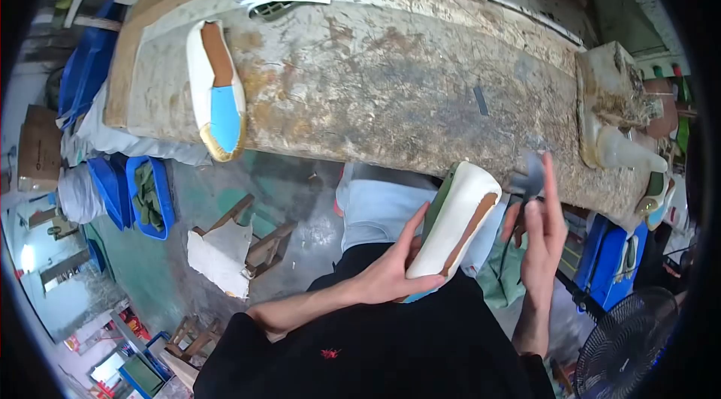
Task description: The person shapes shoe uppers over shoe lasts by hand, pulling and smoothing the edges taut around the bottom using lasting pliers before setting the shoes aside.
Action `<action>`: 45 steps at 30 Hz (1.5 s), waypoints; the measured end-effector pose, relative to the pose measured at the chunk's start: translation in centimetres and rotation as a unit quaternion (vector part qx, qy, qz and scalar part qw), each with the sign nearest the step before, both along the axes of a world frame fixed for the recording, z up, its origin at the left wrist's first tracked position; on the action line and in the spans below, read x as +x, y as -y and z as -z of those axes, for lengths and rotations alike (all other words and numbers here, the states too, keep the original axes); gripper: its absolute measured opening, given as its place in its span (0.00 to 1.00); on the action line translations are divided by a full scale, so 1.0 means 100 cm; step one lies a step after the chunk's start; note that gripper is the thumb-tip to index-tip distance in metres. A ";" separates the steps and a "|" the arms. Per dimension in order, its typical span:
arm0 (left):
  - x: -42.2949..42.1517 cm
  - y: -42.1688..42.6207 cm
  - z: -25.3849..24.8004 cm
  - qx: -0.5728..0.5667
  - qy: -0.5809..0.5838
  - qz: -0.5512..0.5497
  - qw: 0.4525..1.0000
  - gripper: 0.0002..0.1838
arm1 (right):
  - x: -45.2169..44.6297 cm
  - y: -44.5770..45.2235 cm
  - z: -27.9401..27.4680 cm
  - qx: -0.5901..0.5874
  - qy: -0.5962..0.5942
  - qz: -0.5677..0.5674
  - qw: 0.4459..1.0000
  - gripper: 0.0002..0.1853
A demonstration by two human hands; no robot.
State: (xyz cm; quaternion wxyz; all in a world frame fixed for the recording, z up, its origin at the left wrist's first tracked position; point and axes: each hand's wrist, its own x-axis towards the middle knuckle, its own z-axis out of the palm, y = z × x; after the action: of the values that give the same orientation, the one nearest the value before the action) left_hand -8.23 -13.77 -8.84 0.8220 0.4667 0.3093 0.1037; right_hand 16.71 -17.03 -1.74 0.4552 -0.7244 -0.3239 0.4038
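My left hand [394,268] is wrapped round the lower end of a white shoe upper on a green last [460,219], tilted over my lap, with a brown strip along its underside and some blue at its lower end. To the right of it, my right hand [542,237] grips a dark metal-headed tool [532,177], its index finger stretched upward. Motion smears the tool, so its exact kind is unclear. Another white shoe upper on a last [201,72] lies sole up on the bench, showing brown and blue underneath and a yellowish end.
The worn, stained workbench [360,76] spans the area ahead, with a small dark strip [481,100] on it. A bulky metal fixture [619,99] stands at its right end. A black fan [629,346] is at lower right, a wooden stool [255,237] and blue bins [150,200] at left.
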 end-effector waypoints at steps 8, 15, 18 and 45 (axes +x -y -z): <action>-0.013 -0.120 -0.061 0.458 -0.223 -0.108 0.854 0.55 | 0.026 -0.027 0.019 0.099 -0.111 0.031 0.988 0.40; -0.052 -0.214 -0.072 0.656 -0.380 -0.237 0.607 0.29 | 0.067 -0.112 0.046 0.130 0.418 -0.043 0.898 0.18; -0.126 -0.229 -0.068 0.636 -0.495 -0.274 0.525 0.40 | 0.067 -0.097 0.036 0.142 0.420 -0.050 0.895 0.15; -0.005 -0.013 0.017 0.255 -0.019 -0.180 0.950 0.46 | -0.014 0.009 0.003 0.097 -0.043 -0.041 0.994 0.37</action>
State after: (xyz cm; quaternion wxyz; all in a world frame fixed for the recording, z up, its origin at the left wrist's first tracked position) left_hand -8.76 -12.42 -10.57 0.6370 0.5993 0.3668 0.3170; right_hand 15.32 -17.97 -2.04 0.5196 -0.6450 -0.3713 0.4197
